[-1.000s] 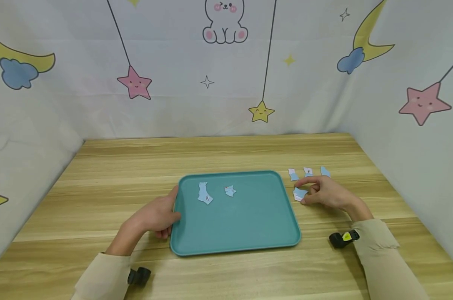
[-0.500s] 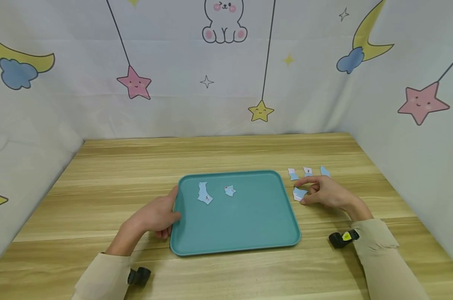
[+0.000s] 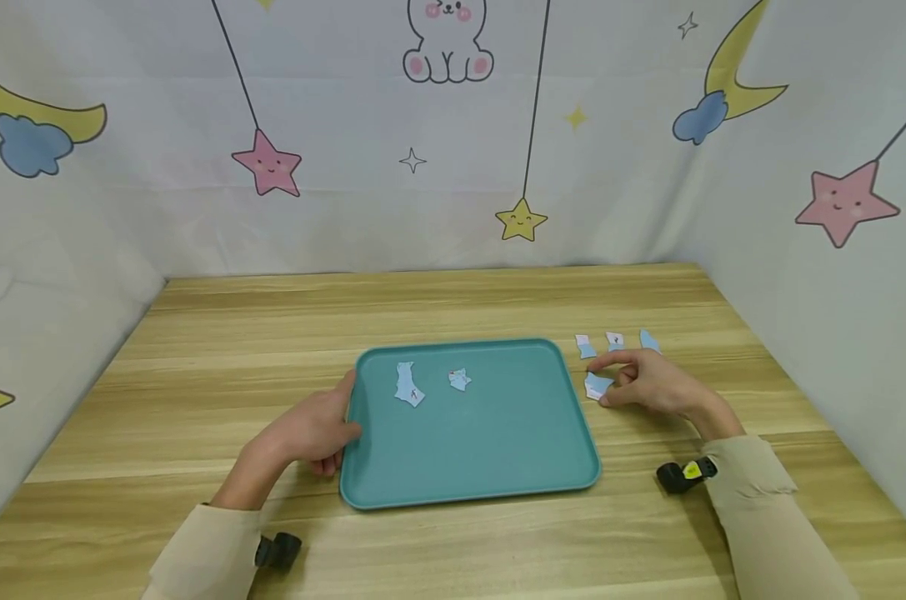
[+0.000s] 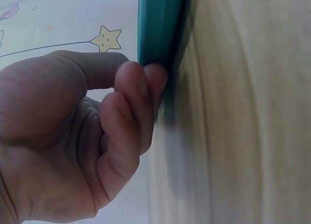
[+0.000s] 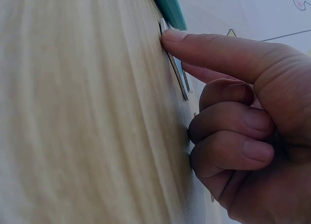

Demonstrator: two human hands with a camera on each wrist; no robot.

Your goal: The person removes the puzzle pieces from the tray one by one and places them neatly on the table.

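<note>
A flat teal tray (image 3: 483, 442) lies on the wooden table. My left hand (image 3: 317, 429) grips its left edge between thumb and fingers; in the left wrist view the fingertips curl in at the tray's rim (image 4: 156, 29). Just right of the tray, my right hand (image 3: 658, 387) holds a blue and white puzzle piece (image 3: 597, 385) by its edges with thumb and index finger. The right wrist view shows the thumb at the thin piece's edge, low over the table, the other fingers curled in. Inside the tray rest a long pale-blue piece (image 3: 406, 385) and a smaller one (image 3: 459, 379).
Behind the right hand, three more pieces lie in a row: a left one (image 3: 585, 346), a middle one (image 3: 614, 341) partly hidden by the hand, and a blue one (image 3: 648, 340). A white printed cloth (image 3: 332, 225) hangs around the table's back and sides.
</note>
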